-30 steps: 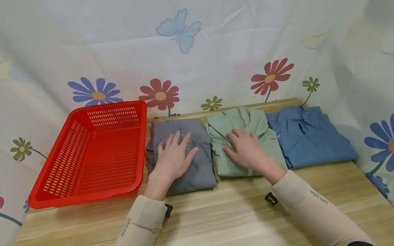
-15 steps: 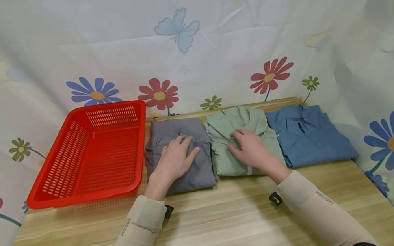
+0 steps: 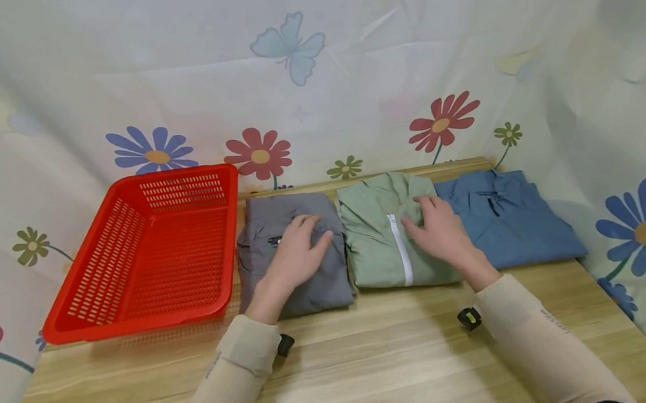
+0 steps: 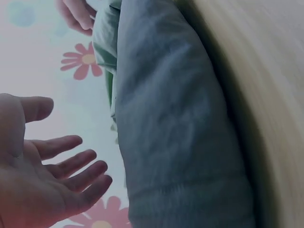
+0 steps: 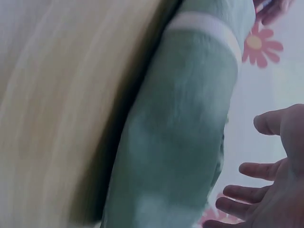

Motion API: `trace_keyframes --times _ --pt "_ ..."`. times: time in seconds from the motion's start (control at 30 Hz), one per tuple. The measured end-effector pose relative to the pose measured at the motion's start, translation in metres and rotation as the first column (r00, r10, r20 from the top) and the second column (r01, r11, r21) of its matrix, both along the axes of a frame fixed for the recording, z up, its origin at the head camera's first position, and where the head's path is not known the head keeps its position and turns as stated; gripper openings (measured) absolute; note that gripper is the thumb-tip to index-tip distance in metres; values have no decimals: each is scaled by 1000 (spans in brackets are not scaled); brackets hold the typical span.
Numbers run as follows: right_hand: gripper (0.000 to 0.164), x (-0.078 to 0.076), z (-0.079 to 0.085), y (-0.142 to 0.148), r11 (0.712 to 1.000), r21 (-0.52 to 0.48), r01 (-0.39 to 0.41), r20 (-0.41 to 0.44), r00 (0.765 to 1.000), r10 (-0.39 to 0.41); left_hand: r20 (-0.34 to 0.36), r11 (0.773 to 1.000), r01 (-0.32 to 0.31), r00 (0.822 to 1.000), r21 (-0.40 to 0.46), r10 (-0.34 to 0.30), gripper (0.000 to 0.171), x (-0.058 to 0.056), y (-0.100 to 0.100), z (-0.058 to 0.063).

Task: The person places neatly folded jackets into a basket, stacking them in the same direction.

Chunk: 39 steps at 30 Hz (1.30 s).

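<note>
My left hand (image 3: pixel 294 256) hovers over a folded grey garment (image 3: pixel 331 285), fingers loosely extended and holding nothing. In the left wrist view a gap shows between the fingers (image 4: pixel 71 164) and the cloth. Over the right part of a folded light green jacket (image 3: pixel 371 249) is my right hand (image 3: pixel 442 229), its fingers relaxed and slightly bent, also with nothing held. The jacket's white zipper (image 3: pixel 400 249) lies exposed beside the right thumb. Against the jacket's right side lies a folded blue garment (image 3: pixel 518 228) with a collar, partly covered by the right hand in the head view.
An empty red plastic basket (image 3: pixel 182 254) with slotted walls stands left of the grey garment. All rest on a wood-grain table (image 3: pixel 368 366). A white curtain (image 3: pixel 378 112) printed with flowers and a butterfly closes off the back and sides.
My right hand has lifted and shifted right, uncovering the jacket's white zipper. The left hand has risen and moved slightly right, with its fingers drawn back from the grey cloth.
</note>
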State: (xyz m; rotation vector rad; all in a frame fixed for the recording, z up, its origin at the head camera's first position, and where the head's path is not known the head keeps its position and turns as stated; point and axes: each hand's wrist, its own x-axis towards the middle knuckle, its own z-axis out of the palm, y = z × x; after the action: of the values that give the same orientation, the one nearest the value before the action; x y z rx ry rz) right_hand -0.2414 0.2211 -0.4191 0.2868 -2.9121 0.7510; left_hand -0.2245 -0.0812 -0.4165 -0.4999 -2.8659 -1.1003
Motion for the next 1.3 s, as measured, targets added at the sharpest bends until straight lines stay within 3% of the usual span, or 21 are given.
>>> trace_keyframes --times 0.17,0.37,0.57,0.83,1.07,1.3 --pt "66 -6 2 16 996 -87 26 69 997 -20 106 991 9 994 134 -23 53 -3 5 0" --pt "66 -9 6 28 987 -140 76 152 987 -54 229 965 1 971 262 -64 55 -6 16 -1" --pt "65 -10 12 35 983 -132 124 264 961 -86 297 958 -3 951 286 -86 52 -6 29 2" --pt "44 -9 18 48 986 -105 127 289 953 -92 358 957 31 924 289 -138 56 -11 42 2" --pt "37 -15 6 52 981 -139 133 362 929 -74 411 959 -14 905 284 -108 62 -12 45 -1" --pt "37 -17 -2 50 972 -169 161 399 913 -82 463 936 -55 878 347 -119 62 -12 48 -4"
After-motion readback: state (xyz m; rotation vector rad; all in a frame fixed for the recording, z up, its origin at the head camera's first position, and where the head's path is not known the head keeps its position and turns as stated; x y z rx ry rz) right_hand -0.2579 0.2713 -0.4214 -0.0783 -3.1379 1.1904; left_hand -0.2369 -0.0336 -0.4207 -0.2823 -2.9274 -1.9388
